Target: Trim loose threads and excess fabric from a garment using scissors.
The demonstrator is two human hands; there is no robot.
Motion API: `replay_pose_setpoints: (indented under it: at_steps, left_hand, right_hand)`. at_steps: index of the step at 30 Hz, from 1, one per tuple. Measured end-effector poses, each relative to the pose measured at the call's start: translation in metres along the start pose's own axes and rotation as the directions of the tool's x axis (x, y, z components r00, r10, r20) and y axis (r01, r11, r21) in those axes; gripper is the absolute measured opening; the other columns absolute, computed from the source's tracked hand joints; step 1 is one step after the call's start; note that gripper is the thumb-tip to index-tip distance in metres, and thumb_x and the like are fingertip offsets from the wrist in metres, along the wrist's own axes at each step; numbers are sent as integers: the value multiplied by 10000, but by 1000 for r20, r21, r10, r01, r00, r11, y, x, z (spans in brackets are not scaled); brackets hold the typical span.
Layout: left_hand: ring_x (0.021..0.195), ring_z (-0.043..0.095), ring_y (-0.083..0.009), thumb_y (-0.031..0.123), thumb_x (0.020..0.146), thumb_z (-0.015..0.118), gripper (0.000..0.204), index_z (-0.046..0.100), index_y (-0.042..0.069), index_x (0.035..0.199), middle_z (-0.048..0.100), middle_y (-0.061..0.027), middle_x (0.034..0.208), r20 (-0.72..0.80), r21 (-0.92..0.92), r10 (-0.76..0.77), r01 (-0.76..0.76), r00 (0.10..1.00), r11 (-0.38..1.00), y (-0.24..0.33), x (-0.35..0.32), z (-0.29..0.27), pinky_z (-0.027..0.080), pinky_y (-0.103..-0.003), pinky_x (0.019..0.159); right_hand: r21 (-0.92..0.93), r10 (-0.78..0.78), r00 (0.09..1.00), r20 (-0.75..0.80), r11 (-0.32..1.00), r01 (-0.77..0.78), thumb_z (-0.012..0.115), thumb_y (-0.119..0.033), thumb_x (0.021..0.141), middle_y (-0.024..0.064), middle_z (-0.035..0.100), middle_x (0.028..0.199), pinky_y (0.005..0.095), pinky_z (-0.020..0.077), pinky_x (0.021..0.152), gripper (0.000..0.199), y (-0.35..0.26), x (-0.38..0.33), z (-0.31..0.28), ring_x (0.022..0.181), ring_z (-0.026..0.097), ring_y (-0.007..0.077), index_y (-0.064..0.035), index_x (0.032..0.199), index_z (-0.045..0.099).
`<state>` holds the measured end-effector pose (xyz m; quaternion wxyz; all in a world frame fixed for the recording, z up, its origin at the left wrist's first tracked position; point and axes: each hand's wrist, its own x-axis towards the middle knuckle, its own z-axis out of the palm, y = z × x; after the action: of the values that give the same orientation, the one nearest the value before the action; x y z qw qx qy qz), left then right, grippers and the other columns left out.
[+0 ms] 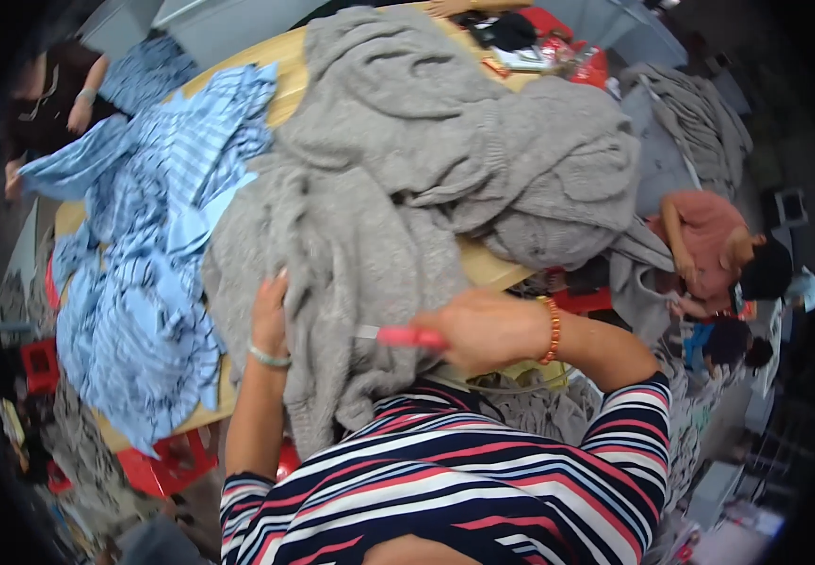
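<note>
- Head view, garment: the grey knit garment [332, 254] is lying in folds just 10 o'clock of picture centre, on the yellowish table [497, 269], its lower part hanging toward the person at 7 o'clock.
- Left hand [270, 309]: resting against the garment at 9 o'clock. Its fingertips are hiding in folds; cannot tell whether they are pinching or pressing.
- Right hand [492, 330]: curling round the handle of a small red-handled tool [412, 337], at 5 o'clock. The metal tip is pointing to 9 o'clock, over the knit. Blur is hiding the tool's exact kind and any contact.
- Step in hand (judgement): the person is seemingly working on the knit with the tool, the left hand steadying it.
- Next move (judgement): it is calling for a firm left hold on a flattened fold and a careful tip, since loose stitches could be snagging.
- Neighbours: a larger grey knit pile [558, 179] is spreading from 12 to 2 o'clock; blue striped garments [158, 273] are heaping at 9 o'clock.
- Containers: a pale grey bin [228, 13] is standing at 11 o'clock and a grey-blue bin [643, 42] at 1 to 2 o'clock; the contents of both are not showing clearly.
- Co-worker [709, 245]: sitting at 3 o'clock, hands near grey cloth.
</note>
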<state>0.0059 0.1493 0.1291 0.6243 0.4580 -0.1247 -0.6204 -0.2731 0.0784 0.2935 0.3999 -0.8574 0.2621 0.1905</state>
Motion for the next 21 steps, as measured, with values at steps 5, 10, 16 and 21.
replay_pose_setpoints:
  at_steps: [5,10,16,21]
  left_hand:
    - [910,577,-218,187,930,505,313,560,-55,1121,635,-119,979,244,853,286,-345,927,392,0,-1,24,444,-316,816]
    - [913,571,-268,112,826,654,271,586,-7,1060,586,-130,980,651,758,217,-636,727,-144,35,8,103,459,-360,795]
    - [1047,527,-349,179,709,790,744,408,-12,1319,521,-185,1137,721,693,-89,-713,687,105,-63,119,200,446,-391,888]
    - [1193,441,-399,223,628,818,973,278,-53,1390,464,-249,1276,701,711,22,-697,712,-90,-163,211,224,357,-440,1022]
  right_hand:
    - [42,160,940,-302,987,-154,571,-194,811,190,623,758,506,460,664,280,44,-10,18,753,610,406,-112,1077,540]
    - [225,224,816,-533,967,-118,558,-221,846,187,634,839,501,461,705,320,90,-17,43,817,607,408,-133,1149,508]
    - [508,480,654,-585,845,-166,548,-199,848,216,645,914,463,457,804,306,114,-61,52,916,608,404,-86,1130,512]
    - [557,542,574,-613,812,-172,578,-224,843,200,646,890,471,490,725,381,154,-70,67,840,619,411,-140,1210,518]
